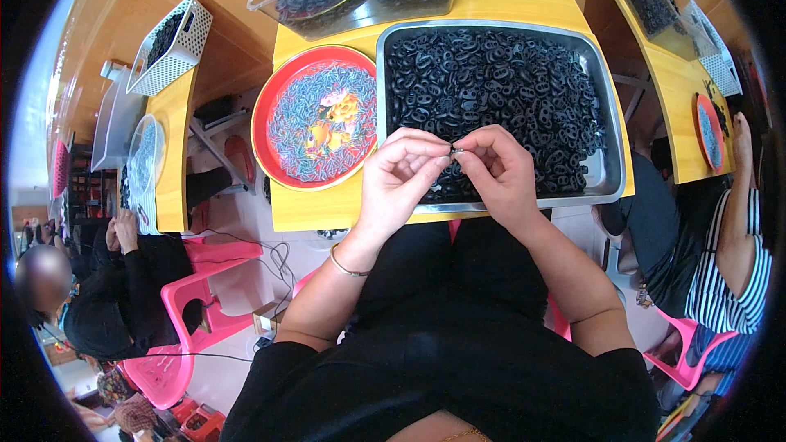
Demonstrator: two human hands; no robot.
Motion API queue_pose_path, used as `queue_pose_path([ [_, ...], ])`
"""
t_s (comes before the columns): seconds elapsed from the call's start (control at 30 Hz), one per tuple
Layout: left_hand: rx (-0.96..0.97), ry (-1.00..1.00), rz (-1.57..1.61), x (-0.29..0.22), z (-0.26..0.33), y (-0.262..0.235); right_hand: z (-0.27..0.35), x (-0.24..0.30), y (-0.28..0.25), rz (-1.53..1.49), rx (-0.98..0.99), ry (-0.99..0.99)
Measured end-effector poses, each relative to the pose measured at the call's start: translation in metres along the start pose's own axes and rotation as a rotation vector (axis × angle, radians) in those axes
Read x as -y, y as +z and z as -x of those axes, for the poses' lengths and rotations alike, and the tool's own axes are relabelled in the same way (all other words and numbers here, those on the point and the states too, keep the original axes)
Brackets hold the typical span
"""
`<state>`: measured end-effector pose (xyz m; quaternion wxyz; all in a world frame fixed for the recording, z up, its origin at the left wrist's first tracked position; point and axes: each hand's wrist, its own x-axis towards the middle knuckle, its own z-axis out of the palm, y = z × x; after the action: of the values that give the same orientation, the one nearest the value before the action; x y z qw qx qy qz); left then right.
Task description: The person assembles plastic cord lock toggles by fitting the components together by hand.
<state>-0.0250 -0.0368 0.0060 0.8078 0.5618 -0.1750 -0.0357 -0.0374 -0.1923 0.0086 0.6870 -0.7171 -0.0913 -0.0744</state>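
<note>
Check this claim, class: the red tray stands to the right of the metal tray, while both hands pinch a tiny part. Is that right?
Not quite: the head view shows the red tray left of the metal tray. The left hand and right hand do pinch a tiny part.

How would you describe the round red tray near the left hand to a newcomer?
On the central yellow table, find the big rectangular metal tray. Just to its left is the round red tray, set apart by its red rim and the yellow print showing among small thin pieces.
</note>
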Motion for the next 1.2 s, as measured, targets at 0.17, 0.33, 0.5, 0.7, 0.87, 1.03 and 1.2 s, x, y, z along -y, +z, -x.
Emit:
queue_pose_path([
  [0.17, 0.013, 0.018, -0.047, -0.003, -0.001, 0.001, 0.001, 0.002, -0.001, 0.058, -0.032, -0.026],
  [0.33, 0.044, 0.045, -0.071, -0.003, -0.001, -0.003, 0.001, 0.003, 0.002, 0.072, -0.049, -0.074],
  [0.5, 0.091, -0.010, -0.024, -0.007, -0.004, -0.008, 0.003, -0.001, -0.002, 0.155, 0.049, -0.172],
  [0.7, 0.057, -0.164, 0.143, -0.002, -0.001, -0.009, 0.004, 0.001, -0.001, 0.182, 0.053, -0.238],
  [0.87, 0.022, -0.228, 0.143, -0.001, 0.001, -0.013, 0.005, 0.001, 0.000, 0.156, 0.047, -0.176],
  [1.03, 0.016, -0.295, 0.132, -0.008, -0.001, -0.010, 0.005, 0.001, 0.001, 0.127, 0.042, -0.151],
  [1.2, 0.006, -0.269, 0.098, -0.008, -0.001, -0.008, 0.005, 0.003, 0.005, 0.173, -0.038, -0.145],
])
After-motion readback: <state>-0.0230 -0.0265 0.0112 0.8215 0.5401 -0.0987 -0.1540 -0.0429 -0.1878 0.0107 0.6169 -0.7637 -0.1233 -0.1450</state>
